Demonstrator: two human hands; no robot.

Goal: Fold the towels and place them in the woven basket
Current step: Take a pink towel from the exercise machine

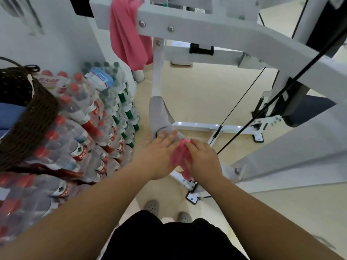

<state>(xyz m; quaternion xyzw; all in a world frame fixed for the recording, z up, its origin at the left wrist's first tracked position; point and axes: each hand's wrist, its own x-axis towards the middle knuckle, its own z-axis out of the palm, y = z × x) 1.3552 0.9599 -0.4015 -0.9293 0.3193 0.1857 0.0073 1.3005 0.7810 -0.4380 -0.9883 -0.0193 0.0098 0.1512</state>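
Folding the pink towel (178, 156) against a grey towel (159, 113) draped on the white frame (197, 126), pressing with the flat, released left grip (161, 152), pinching with the right grip (202, 156). Likely calling next for lifting it leftward into the woven basket (28, 113).

The floor (197, 94) under you is pale and glossy; on it stand the white machine frame (216, 32), the stacked bottle packs (84, 119) at your left, and your grey clogs (151, 206); the woven basket (28, 119) sits atop the packs, a tissue pack (101, 77) farther along them; a pink towel (124, 34) drapes the frame's top bar; a grey towel (158, 113) hangs lower, a bunched pink cloth (178, 156) against it.
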